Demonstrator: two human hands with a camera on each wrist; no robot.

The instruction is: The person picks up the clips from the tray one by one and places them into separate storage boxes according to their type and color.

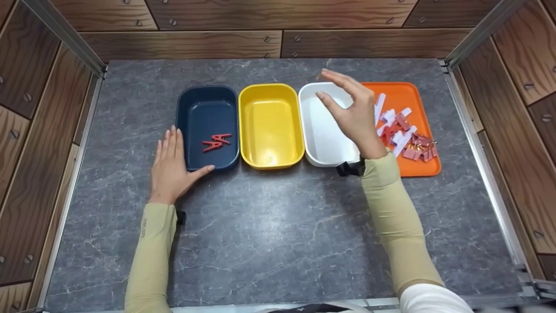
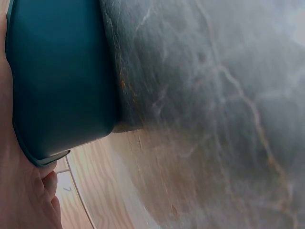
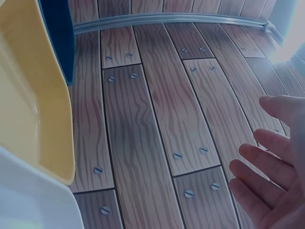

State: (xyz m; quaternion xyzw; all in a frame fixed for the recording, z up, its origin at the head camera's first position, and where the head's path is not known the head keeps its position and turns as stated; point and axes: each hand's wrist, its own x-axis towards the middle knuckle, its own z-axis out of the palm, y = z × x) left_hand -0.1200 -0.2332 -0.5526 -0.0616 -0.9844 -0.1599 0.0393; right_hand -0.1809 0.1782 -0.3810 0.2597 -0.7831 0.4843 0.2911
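My left hand (image 1: 168, 169) rests against the left side of a dark blue bin (image 1: 181, 106), fingers straight along the wall and thumb at the front rim. Two small red clothespins (image 1: 212, 145) lie inside that bin. In the left wrist view the bin's outer wall (image 2: 62, 76) stands beside my hand (image 2: 24, 191). Raised over the white bin (image 1: 313, 130), my right hand (image 1: 354, 111) holds nothing, its thumb and fingers spread apart. The right wrist view also shows these fingers (image 3: 259, 169) loose, with no object among them.
A yellow bin (image 1: 260, 121) stands between the blue and white ones. At the right, an orange tray (image 1: 397, 92) bears pale lilac clips (image 1: 405, 141), red clothespins (image 1: 388, 134) and pink binder clips (image 1: 412, 153), partly behind my right hand. Wood-patterned walls (image 1: 217, 43) enclose the grey marbled table (image 1: 269, 243).
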